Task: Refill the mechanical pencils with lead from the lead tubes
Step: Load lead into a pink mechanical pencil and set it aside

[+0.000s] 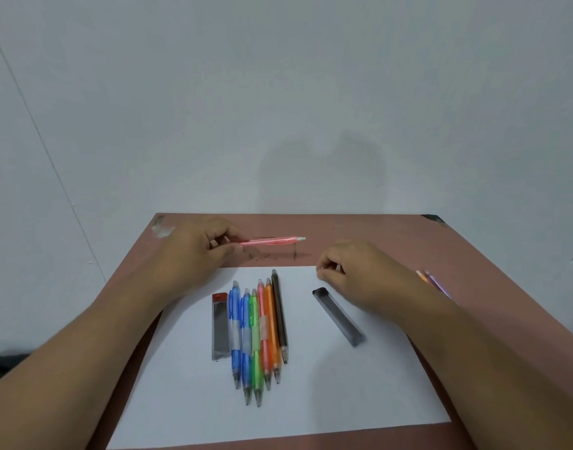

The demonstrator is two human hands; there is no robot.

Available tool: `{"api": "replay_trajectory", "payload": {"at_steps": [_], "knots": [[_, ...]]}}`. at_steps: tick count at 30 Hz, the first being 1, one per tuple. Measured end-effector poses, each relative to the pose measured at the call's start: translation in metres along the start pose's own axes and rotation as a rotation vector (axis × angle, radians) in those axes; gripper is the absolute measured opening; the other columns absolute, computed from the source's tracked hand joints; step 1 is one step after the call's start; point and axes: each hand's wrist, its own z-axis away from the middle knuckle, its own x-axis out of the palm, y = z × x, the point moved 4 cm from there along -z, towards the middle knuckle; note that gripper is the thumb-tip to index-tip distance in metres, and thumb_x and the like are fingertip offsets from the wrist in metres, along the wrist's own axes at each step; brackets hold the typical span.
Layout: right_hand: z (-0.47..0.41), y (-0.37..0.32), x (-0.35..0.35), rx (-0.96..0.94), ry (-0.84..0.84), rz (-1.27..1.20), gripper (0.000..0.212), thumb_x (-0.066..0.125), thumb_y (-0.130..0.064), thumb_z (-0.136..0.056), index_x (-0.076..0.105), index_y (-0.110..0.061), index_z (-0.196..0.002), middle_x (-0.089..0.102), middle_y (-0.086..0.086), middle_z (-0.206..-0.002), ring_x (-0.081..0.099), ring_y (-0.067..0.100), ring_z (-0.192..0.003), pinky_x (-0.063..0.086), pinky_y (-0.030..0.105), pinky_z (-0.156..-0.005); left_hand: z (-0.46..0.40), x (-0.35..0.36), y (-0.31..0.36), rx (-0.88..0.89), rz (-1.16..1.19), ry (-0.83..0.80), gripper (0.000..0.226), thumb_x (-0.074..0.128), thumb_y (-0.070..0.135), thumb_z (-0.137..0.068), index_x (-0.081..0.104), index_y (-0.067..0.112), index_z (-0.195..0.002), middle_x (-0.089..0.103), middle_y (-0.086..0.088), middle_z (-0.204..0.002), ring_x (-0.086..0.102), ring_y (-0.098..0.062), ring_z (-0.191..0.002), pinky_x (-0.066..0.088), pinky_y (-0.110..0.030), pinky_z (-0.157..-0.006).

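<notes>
My left hand (194, 254) holds a pink mechanical pencil (272, 241) by its tip end, level above the table, its white cap pointing right. My right hand (353, 274) hovers over the far edge of a white sheet (327, 401), fingertips pinched together; I cannot tell what, if anything, they pinch. A dark lead tube (338, 316) lies on the sheet just below that hand. Several coloured pencils (259, 336) lie side by side in the sheet's middle. A second lead tube with a red cap (220, 326) lies left of them.
The sheet lies on a reddish-brown table (441, 241) set against a pale wall. Two more pencils, orange and purple (432, 280), lie at the table's right side behind my right forearm. Dark lead marks (272, 256) show on the table under the pink pencil.
</notes>
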Motion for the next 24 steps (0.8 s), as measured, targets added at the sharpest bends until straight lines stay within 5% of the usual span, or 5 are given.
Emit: {"api": "replay_trajectory", "payload": {"at_steps": [5,8,15,24], "knots": [[0.000,0.002,0.003,0.028,0.019,-0.070,0.012,0.062,-0.028,-0.099,0.073,-0.028,-0.096,0.055,-0.021,-0.092,0.055,-0.004,-0.082,0.038,0.012,-0.070,0.000,0.000,0.000,0.003,-0.001,-0.012,0.020,0.068,0.022,-0.095,0.072,0.040,-0.101,0.068,0.021,-0.090,0.058,0.006,-0.089,0.043,-0.008,-0.064],[0.003,0.004,0.002,0.061,0.035,-0.182,0.008,0.066,-0.032,-0.096,0.073,-0.030,-0.096,0.060,-0.019,-0.094,0.058,-0.003,-0.084,0.047,0.019,-0.074,0.000,0.001,0.000,0.006,0.000,-0.014,0.019,0.069,0.022,-0.095,0.073,0.039,-0.102,0.068,0.020,-0.090,0.058,0.004,-0.088,0.043,-0.011,-0.067],[0.006,-0.006,-0.015,0.000,0.325,-0.401,0.013,0.073,-0.021,-0.093,0.076,-0.030,-0.101,0.065,-0.014,-0.087,0.055,-0.003,-0.074,0.042,0.006,-0.069,-0.001,0.006,0.000,0.040,0.017,-0.041,0.028,0.070,0.022,-0.094,0.068,0.049,-0.095,0.064,0.034,-0.092,0.057,0.009,-0.091,0.045,-0.006,-0.064],[0.005,-0.007,-0.018,0.004,0.365,-0.372,0.015,0.070,-0.017,-0.094,0.076,-0.029,-0.087,0.068,-0.012,-0.082,0.056,-0.003,-0.072,0.041,0.007,-0.065,-0.003,0.013,-0.004,0.067,0.031,-0.055,0.029,0.069,0.024,-0.094,0.067,0.053,-0.094,0.063,0.034,-0.097,0.059,0.005,-0.091,0.044,-0.014,-0.068]]}}
